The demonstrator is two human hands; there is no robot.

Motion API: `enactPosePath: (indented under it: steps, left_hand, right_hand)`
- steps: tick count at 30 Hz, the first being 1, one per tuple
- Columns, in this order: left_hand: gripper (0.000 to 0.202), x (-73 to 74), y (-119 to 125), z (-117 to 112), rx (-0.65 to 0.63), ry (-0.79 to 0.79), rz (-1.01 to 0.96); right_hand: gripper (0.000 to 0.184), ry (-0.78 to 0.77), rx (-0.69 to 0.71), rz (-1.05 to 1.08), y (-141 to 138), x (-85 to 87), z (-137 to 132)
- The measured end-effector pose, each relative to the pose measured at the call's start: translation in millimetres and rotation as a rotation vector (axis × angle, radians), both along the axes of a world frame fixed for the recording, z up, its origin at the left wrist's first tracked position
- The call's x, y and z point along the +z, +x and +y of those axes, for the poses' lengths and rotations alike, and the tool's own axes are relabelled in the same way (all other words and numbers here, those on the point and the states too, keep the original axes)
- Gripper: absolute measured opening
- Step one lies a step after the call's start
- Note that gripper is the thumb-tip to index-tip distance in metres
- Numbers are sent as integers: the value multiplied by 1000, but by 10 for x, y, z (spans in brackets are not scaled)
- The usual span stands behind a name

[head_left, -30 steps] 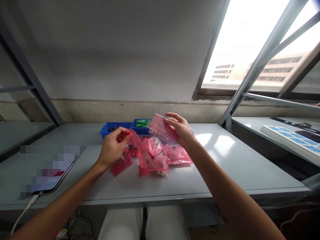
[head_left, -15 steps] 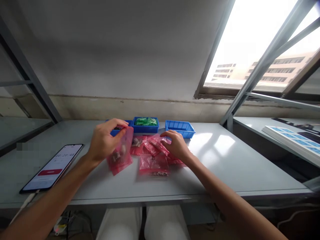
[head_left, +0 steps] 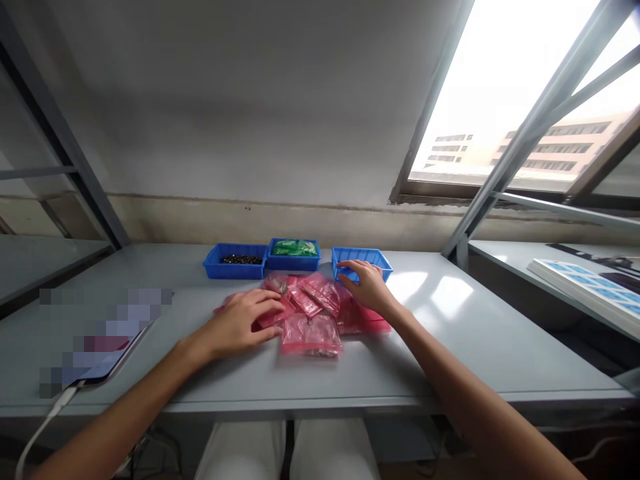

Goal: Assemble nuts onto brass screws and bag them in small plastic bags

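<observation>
Several pink plastic bags (head_left: 310,331) with small parts inside lie in a loose pile on the grey table (head_left: 450,340). My left hand (head_left: 237,323) lies flat on the bags at the left of the pile, fingers stretched out. My right hand (head_left: 367,285) rests over the right side of the pile, fingers spread and holding nothing, its fingertips close to the near edge of an empty blue tray (head_left: 361,257).
Two more blue trays stand at the back: one with dark small parts (head_left: 235,261), one with green packets (head_left: 294,250). A phone (head_left: 95,337) on a white cable lies at the left. A printed sheet (head_left: 585,280) sits on the table to the right.
My left hand has laid its lifted pink bag down and now rests flat on the pile. My right hand put down its bag a second ago and moved toward the empty tray.
</observation>
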State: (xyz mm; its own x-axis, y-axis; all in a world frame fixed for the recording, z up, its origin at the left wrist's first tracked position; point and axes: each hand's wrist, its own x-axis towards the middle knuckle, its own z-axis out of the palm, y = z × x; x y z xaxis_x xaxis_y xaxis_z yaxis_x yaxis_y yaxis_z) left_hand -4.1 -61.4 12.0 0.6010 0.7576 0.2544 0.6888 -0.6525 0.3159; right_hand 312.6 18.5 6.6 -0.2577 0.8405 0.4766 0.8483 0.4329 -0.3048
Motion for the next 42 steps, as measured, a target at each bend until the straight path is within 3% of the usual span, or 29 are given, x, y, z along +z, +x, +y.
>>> enactPosePath:
  steps: [3, 6, 12, 15, 19, 24, 30, 33, 36, 38, 42]
  left_hand:
    - [35, -30, 83, 5, 5, -16, 25]
    - [41, 30, 77, 32, 16, -56, -24]
    - [40, 184, 275, 196, 35, 46, -95]
    - [60, 110, 483, 243, -37, 49, 18]
    - [82, -89, 621, 264, -46, -50, 146]
    - [82, -197, 603, 256, -40, 2, 137]
    - [66, -83, 556, 225, 29, 178, -17]
    - [47, -8, 481, 227, 230, 345, -169]
    - [43, 5, 403, 238, 391, 449, -241]
    - [46, -11, 374, 232, 388, 462, -221]
    - [46, -29, 366, 173, 288, 492, -148]
  right_hand:
    - [17, 49, -44, 14, -42, 11, -39]
    - [17, 94, -38, 39, -143, 106, 24]
    - [30, -25, 10, 29, -589, 394, 587]
    - [40, -221, -53, -53, -848, 476, 949]
    - [48, -350, -33, -81, -1070, 432, 1330]
    - [26, -469, 47, -84, -1131, 367, 1548]
    - [21, -472, 172, 24, -928, 611, 1435]
    - [17, -549, 404, 146, -829, 758, 1248]
    - [12, -655, 618, 129, -808, 864, 1021]
    - [11, -609, 647, 74, -825, 914, 858]
    - [12, -390, 574, 30, -835, 957, 480]
